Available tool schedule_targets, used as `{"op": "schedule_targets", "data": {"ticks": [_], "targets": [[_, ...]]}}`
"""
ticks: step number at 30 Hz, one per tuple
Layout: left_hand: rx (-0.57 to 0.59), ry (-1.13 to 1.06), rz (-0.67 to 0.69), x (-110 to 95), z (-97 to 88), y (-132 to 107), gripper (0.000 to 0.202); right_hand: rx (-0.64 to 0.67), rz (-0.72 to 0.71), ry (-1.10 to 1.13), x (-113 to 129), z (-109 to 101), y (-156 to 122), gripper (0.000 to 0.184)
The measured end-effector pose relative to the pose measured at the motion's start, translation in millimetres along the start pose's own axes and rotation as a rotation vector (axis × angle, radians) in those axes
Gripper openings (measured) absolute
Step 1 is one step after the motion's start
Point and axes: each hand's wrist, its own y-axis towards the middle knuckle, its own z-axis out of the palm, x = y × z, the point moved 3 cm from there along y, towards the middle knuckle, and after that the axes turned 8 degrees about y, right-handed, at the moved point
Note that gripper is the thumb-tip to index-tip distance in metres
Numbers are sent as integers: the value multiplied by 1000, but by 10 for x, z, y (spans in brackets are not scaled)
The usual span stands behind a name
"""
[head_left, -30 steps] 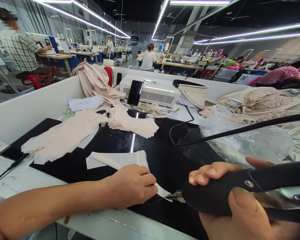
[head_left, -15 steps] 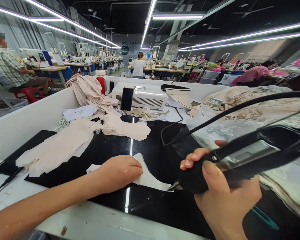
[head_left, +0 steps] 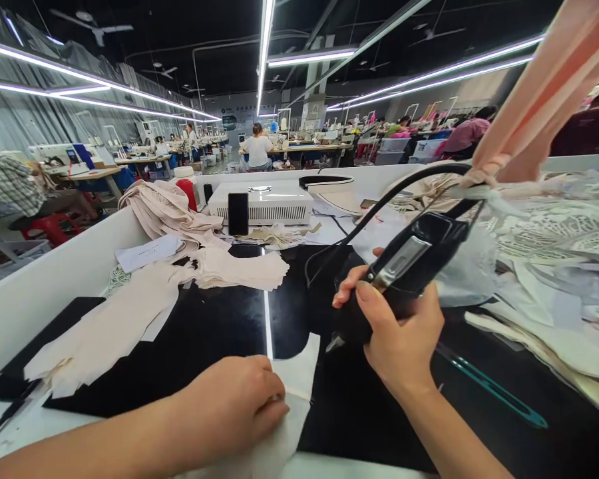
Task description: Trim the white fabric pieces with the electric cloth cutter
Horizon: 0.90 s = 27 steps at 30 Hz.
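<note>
Glossy black tabletop (head_left: pixel 214 326) carried a white cloth piece (head_left: pixel 302 362), seemingly thin and limp, best pinned flat; left hand (head_left: pixel 234 406) pressed it palm-down at lower centre, right hand (head_left: pixel 399 339) clasped a corded tool (head_left: pixel 409 263).

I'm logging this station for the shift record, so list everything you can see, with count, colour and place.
handheld tool: one, black, corded, over the worktop
white fabric piece: one, white, near edge
worktop: one, glossy black, centre
cut pieces: two piles, cream, left and centre-left
garment heap: one, beige, back left
paper sheet: one, white, back left
machine box: one, white, back centre
phone: one, black, upright in front of the machine box
lace heap: one, white, right
slim tool: one, teal, lying on the worktop, right
co-workers: several, at distant tables
left hand: one, pressing the white fabric piece
right hand: one, gripping the handheld tool
</note>
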Motion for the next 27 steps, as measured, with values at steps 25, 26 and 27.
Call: {"op": "schedule_targets", "data": {"ticks": [25,26,27], "targets": [[150,-159,211,376,38,633,38,78,102,67,96,181,-188,40],[153,-164,211,374,40,634,36,78,103,68,91,184,-194,39],[158,-168,212,375,44,636,35,77,105,69,84,184,-202,39]]}}
